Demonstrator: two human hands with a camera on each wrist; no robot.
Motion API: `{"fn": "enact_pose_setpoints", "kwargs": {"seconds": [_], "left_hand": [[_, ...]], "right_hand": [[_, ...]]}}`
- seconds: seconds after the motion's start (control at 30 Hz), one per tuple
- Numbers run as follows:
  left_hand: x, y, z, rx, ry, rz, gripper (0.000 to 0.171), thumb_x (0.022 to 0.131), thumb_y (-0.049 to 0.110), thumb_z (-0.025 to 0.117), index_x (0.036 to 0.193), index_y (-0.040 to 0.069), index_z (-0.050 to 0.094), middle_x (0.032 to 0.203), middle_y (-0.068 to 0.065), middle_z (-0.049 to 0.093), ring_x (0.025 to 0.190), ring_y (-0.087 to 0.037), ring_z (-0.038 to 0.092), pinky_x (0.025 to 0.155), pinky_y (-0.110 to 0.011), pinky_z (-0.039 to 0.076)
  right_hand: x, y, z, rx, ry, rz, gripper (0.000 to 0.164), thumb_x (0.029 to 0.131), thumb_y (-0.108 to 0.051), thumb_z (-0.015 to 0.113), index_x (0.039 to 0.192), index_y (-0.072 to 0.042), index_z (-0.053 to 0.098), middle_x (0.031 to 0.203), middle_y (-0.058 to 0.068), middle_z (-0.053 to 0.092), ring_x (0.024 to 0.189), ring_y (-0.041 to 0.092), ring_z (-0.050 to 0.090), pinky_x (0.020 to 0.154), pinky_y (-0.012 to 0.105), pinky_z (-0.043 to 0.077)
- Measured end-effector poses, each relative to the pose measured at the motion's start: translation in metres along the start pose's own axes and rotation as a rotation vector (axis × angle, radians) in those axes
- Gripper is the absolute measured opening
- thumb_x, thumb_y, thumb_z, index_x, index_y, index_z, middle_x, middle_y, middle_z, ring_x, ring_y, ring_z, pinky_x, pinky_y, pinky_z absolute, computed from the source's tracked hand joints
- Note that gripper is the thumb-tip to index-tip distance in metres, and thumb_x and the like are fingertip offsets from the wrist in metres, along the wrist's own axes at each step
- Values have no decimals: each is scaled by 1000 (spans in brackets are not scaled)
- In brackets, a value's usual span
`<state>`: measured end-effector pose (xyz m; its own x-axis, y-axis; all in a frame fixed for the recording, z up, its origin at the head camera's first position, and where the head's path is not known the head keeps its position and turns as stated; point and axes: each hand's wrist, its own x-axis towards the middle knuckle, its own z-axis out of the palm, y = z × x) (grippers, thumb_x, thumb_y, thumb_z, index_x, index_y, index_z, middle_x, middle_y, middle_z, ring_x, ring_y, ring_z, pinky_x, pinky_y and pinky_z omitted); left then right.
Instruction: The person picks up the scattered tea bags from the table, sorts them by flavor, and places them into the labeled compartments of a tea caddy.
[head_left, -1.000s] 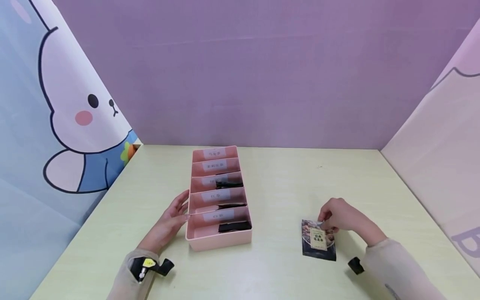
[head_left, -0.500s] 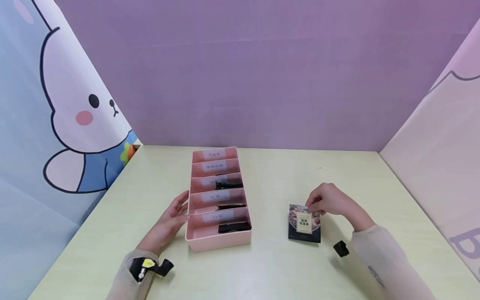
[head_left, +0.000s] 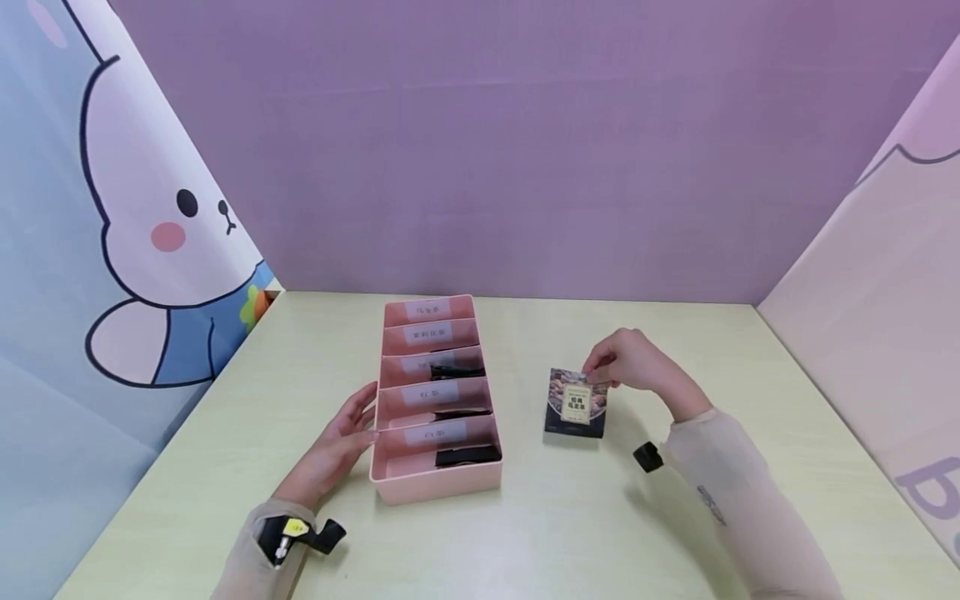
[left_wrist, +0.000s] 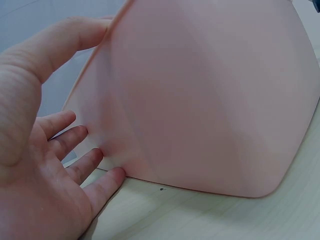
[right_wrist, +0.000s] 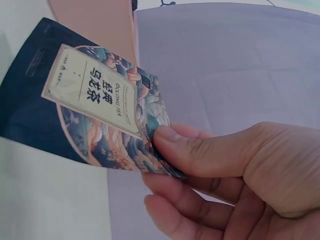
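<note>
My right hand (head_left: 630,360) pinches the top edge of a dark oolong tea sachet (head_left: 575,406) between thumb and fingers, raised over the table to the right of the box. In the right wrist view the printed front of the tea sachet (right_wrist: 95,100) shows, with the thumb across one corner. A long pink divided box (head_left: 437,485) stands on the table, its compartments labelled. My left hand (head_left: 335,446) is at the box's left side. The left wrist view shows the thumb at the rim of the pink box (left_wrist: 200,100) and spread fingertips against its outer wall.
Black sachets (head_left: 468,455) lie in several of the nearer compartments; no sachet shows in the farthest one. A purple backdrop (head_left: 525,167) rises behind the table (head_left: 450,550), with printed cloth panels at left and right.
The right hand has lifted the tea sachet off the table and carried it left and away from me, closer to the box. The left hand and the box stay in place.
</note>
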<state>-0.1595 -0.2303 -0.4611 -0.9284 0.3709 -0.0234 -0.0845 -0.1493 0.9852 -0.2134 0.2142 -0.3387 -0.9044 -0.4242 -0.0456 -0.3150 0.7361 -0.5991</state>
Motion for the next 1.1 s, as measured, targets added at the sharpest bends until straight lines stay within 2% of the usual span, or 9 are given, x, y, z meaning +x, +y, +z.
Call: {"fn": "enact_pose_setpoints", "kwargs": {"seconds": [0.13,0.27,0.6,0.77,0.97,1.1], "left_hand": [[0,1,0,2,4,-10,78,96,-1,52,160,8,7,166,-13,4,149,-37,9,103,-18,38],[0,1,0,2,1,-7,79,96,-2,52,159,7,7,166,-13,4,149,-38,9,103,-17,39],[-1,2,2,6,7,-5,79,95,-2,52,159,6,7,166,-14,4,149,-38,9,103,-17,39],[-1,1,2,-6,-7,5,79,95,-3,51,159,4,6,165,-16,3,148,-40,8,102,-17,40],[0,-1,0,-8,-18,16,79,95,-3,51,159,3,5,165,-16,2,148,-40,7,102,-17,40],[0,-1,-1,-4,-20,20,79,95,-3,50,158,3,4,165,-17,2,148,-41,7,102,-17,40]], "right_hand": [[12,-9,-3,6,23,12,4,86,0,73,87,-1,77,74,3,72,62,26,65,56,34,55],[26,-16,-5,11,42,25,5,86,0,73,88,-1,77,77,5,73,64,25,66,57,31,56],[59,-36,-6,72,118,40,8,88,-1,71,93,2,77,88,13,73,77,35,68,60,30,57],[73,-48,-7,67,137,54,9,89,-4,71,95,1,77,90,13,74,79,34,68,60,29,57],[90,-60,-6,37,187,25,10,89,-6,71,95,0,77,90,13,75,79,35,69,60,28,56],[103,-64,-2,24,226,15,12,89,-7,72,97,-1,78,90,11,75,76,29,69,59,28,56]]}}
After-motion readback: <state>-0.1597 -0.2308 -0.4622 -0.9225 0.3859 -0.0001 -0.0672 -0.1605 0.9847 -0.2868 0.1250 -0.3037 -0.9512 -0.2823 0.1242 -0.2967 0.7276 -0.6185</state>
